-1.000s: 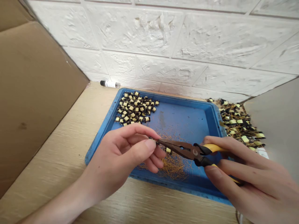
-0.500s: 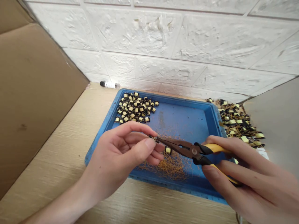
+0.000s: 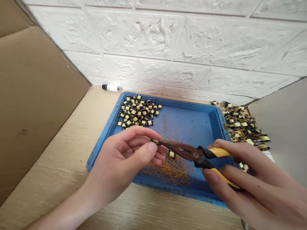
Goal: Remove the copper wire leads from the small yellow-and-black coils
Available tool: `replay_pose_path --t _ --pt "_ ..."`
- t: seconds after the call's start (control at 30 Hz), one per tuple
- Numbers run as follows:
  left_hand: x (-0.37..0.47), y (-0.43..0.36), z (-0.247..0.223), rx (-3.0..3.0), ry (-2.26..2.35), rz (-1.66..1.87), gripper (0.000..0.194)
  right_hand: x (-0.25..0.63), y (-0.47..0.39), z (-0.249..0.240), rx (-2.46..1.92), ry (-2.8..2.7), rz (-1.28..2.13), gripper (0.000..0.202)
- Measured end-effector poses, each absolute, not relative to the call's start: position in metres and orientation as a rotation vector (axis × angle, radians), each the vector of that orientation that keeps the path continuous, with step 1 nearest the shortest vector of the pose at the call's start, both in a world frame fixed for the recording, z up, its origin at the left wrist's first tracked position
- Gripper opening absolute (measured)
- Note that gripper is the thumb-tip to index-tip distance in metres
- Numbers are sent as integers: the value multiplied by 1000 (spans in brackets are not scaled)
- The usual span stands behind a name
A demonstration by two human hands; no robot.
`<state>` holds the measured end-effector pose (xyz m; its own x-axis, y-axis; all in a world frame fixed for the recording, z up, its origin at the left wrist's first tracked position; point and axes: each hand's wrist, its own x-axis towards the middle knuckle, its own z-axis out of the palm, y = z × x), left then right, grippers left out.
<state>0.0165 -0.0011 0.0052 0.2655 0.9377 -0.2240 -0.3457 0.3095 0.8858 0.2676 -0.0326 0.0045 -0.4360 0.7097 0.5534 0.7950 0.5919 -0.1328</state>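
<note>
Between thumb and fingertips, my left hand pinches a small dark transformer, partly hidden by the thumb. My right hand grips long-nose pliers by their yellow and black handles. The rusty jaw tips touch the held transformer at its right side. Below both hands lies the blue tray. A loose black and yellow transformer rests on a heap of copper-coloured wire clippings in the tray.
Many black and yellow transformers are piled in the tray's back left corner. More, with long wires, form a heap right of the tray. A small bottle lies by the white wall. Cardboard stands at the left.
The pliers and my right hand have shifted slightly left, their tips staying at the transformer. The transformer shows a little more between my left fingers. The view has moved slightly.
</note>
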Motion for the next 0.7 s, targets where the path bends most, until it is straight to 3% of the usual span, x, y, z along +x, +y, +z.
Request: replay_pose_path --t 0.2,0.43,0.7 --pt "21 -2 10 1012 983 1108 27 267 -26 5 -1119 -2273 -206 29" --pt "23 -1 10 1134 1126 1207 24 265 -32 7 -1184 -2333 -243 38" --pt "21 0 7 1274 1139 1269 38 262 -33 -1 -1187 -2211 -262 43"
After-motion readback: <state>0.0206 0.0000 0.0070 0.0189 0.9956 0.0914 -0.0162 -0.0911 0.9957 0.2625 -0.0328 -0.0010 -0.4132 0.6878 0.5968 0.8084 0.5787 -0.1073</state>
